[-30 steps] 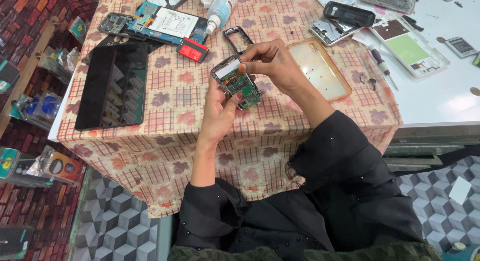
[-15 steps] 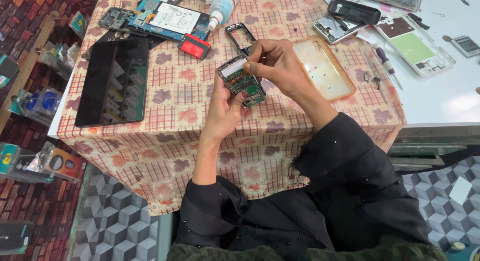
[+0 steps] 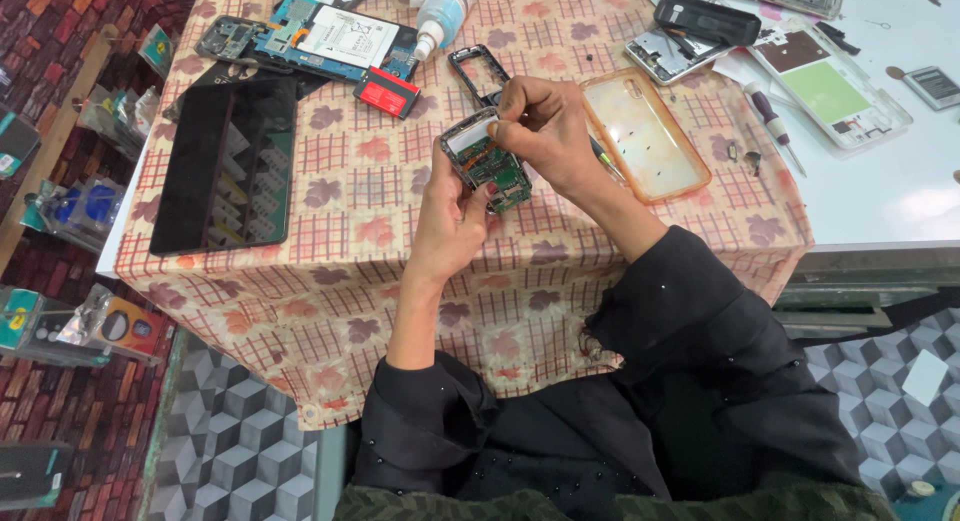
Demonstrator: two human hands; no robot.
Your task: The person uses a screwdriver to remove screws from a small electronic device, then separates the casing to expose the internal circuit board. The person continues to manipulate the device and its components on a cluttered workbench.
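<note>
Cradling small green phone circuit board (image 3: 487,166) from below: left hand (image 3: 450,216), fingers curled round its edge, lifted off checked-cloth bench (image 3: 350,196) for access. Right hand (image 3: 545,131) pinches its top corner. Beyond: orange translucent phone case (image 3: 650,131), black phone frame (image 3: 478,73).

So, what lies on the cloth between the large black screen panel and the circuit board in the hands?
Head view: only bare patterned tablecloth lies between the black screen panel and the circuit board.
</note>
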